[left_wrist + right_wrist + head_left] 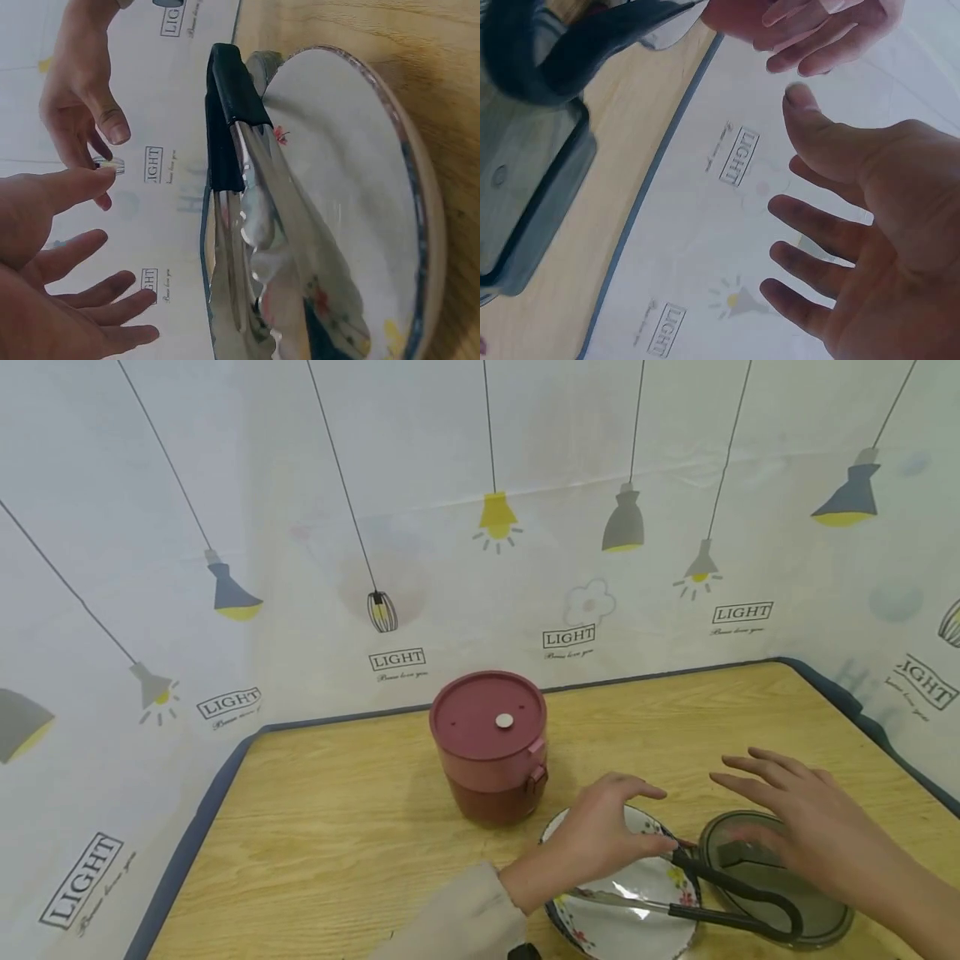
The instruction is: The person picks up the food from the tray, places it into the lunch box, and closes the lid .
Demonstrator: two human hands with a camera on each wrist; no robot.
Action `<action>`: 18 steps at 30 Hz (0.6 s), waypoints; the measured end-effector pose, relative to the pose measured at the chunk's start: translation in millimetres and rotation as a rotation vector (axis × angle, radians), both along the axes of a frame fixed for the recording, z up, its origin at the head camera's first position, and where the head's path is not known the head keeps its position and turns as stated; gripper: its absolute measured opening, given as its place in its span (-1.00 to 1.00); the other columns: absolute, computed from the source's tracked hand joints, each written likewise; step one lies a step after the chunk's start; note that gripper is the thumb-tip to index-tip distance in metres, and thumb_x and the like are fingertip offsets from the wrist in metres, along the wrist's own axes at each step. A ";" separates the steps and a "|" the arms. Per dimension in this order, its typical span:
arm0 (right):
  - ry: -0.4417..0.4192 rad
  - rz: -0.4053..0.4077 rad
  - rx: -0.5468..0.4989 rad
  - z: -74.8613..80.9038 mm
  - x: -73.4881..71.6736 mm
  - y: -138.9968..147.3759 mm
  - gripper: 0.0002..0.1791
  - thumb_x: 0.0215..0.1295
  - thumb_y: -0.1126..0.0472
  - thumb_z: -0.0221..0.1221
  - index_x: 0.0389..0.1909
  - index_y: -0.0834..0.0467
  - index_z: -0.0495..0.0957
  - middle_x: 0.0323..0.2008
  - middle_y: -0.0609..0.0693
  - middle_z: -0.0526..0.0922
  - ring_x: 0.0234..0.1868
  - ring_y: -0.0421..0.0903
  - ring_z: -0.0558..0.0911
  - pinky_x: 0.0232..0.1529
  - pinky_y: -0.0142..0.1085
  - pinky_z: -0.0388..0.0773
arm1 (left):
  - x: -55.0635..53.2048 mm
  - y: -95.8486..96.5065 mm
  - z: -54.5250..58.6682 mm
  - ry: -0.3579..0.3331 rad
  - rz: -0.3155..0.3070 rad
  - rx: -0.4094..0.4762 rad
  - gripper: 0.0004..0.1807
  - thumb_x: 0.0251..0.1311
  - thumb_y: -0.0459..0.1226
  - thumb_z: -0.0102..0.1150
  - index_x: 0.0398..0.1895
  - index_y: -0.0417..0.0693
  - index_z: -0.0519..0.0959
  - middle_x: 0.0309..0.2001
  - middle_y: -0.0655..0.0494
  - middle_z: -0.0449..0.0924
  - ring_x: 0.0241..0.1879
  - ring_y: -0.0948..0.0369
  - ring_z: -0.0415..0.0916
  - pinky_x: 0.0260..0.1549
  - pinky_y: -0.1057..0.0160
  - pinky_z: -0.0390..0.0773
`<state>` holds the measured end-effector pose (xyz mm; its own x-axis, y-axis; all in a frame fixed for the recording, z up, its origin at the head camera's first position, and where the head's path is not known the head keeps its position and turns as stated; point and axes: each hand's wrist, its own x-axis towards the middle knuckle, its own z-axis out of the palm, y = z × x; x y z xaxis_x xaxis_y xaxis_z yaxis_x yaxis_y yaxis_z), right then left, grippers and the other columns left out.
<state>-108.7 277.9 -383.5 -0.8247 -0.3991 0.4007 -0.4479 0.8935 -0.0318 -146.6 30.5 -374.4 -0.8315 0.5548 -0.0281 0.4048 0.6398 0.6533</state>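
My left hand (600, 831) hovers over a white dish (637, 935) with a flower pattern and dark rim, its fingers spread and nothing held. A pair of metal tongs (240, 97) with black handles lies across this dish. In the head view the handle loop reaches right, over a smoky grey-green lidded container (825, 922). Above that container is my right hand (798, 814), fingers loosely extended and holding nothing. Both wrist views show the two palms facing each other with air between them, apart from the tongs.
A maroon lidded canister (487, 777) with a white button on top and a side clip stands left of the dish, toward the back of the wood-grain table (322, 843). Behind the table hangs a white sheet (450, 427) printed with lamps.
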 end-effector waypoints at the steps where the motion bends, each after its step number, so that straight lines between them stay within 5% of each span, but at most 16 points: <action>1: -0.010 -0.010 0.004 -1.7 0.7 3.0 -0.24 -0.31 0.06 0.54 0.10 0.10 0.64 0.16 0.20 0.61 0.16 0.31 0.49 -0.12 0.34 0.47 | -0.9 3.9 -0.6 0.021 -0.018 -0.016 -0.48 0.15 0.03 0.41 0.21 0.34 0.58 0.26 0.34 0.51 0.27 0.34 0.45 0.17 0.29 0.55; 7: -0.075 -0.079 0.002 -15.7 7.5 26.4 -0.23 -0.28 0.00 0.55 0.10 0.12 0.62 0.16 0.25 0.59 0.14 0.35 0.47 -0.12 0.37 0.42 | -6.2 27.9 -6.5 0.114 -0.115 -0.079 -0.48 0.15 0.05 0.40 0.21 0.30 0.59 0.21 0.35 0.55 0.18 0.41 0.49 0.02 0.47 0.55; 18: -0.114 -0.129 -0.043 -40.0 16.0 44.5 -0.26 -0.22 0.01 0.54 0.09 0.17 0.62 0.14 0.25 0.57 0.03 0.37 0.54 -0.19 0.33 0.47 | -12.7 60.0 -23.3 0.064 -0.177 -0.188 -0.47 0.15 0.10 0.38 0.22 0.36 0.58 0.13 0.42 0.63 0.17 0.45 0.51 -0.04 0.54 0.54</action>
